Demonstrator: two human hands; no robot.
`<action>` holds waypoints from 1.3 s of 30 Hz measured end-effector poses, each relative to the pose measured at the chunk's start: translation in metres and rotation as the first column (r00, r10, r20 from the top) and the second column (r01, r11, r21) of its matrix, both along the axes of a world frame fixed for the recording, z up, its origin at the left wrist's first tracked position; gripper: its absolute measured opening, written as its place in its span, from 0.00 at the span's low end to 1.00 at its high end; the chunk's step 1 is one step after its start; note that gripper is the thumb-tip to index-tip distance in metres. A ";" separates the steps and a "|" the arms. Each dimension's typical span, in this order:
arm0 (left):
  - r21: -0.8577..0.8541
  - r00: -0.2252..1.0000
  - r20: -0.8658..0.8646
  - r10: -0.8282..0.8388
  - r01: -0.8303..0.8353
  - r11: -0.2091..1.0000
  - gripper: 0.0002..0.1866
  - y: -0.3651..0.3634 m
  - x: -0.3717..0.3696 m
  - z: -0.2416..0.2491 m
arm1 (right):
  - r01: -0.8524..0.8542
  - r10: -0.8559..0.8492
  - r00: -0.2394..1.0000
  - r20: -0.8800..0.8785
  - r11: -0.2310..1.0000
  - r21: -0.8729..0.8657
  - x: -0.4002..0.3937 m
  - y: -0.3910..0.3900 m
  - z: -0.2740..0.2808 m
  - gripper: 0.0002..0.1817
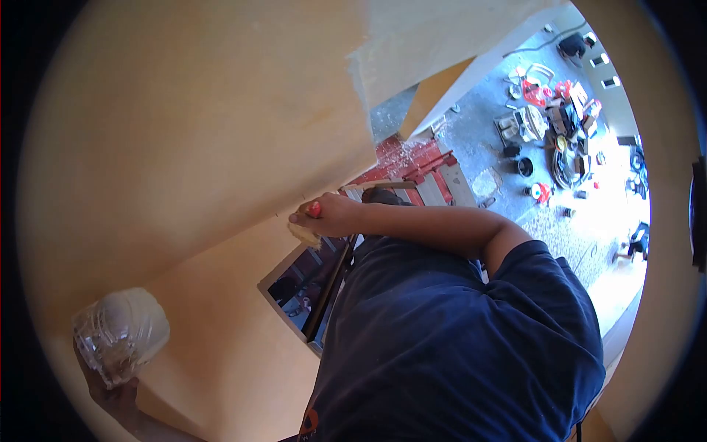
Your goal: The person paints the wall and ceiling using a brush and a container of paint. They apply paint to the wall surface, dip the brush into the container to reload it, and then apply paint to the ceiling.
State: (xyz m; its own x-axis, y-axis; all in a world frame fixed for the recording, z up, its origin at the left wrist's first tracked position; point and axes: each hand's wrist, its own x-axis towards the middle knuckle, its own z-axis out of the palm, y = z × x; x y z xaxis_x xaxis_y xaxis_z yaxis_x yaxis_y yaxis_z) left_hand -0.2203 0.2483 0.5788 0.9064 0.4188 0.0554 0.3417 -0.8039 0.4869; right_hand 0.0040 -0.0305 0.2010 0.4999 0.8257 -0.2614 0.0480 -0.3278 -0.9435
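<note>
My right hand (337, 216), on a bent arm across the middle of the view, is closed around a paintbrush (305, 235). The brush has a red handle end and pale yellowish bristles pointing down, close to the tan wall (221, 118). At the lower left, my left hand (118, 398) grips a cut clear plastic bottle (121, 331) from below. Whitish stuff coats its inside, and its wall hides some of my fingers. A paler painted patch (427, 44) with an uneven edge lies on the upper surface.
A dark framed opening (302, 287) sits in the wall beside my body. Red and grey slatted structures (420, 169) are below. Far down, the floor (479, 140) holds buckets (524, 166), chairs and piled goods. A person (574, 46) is at the far top right.
</note>
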 end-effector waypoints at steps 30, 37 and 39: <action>-0.053 0.925 0.103 -0.367 0.374 0.926 0.14 -0.085 -0.023 -0.032 | -0.236 0.260 0.960 -0.105 0.952 0.197 -0.068 -0.028 -0.019 0.23; -0.380 0.888 0.268 -0.373 0.453 0.806 0.14 -0.072 -0.025 -0.054 | -0.049 0.077 0.989 -0.123 0.976 0.214 -0.093 -0.028 -0.029 0.30; -0.488 0.905 0.269 -0.328 0.422 0.764 0.13 -0.075 -0.026 -0.050 | -0.016 0.024 0.992 -0.120 0.997 0.069 -0.087 -0.021 -0.030 0.29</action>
State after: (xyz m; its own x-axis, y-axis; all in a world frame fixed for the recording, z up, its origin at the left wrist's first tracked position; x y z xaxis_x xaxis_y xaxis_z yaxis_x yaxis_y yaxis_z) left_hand -0.2463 0.1734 0.5291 0.9949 0.0533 0.0856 -0.0520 -0.4561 0.8884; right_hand -0.0825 -0.0516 0.1706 0.4512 0.8531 -0.2621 -0.0618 -0.2631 -0.9628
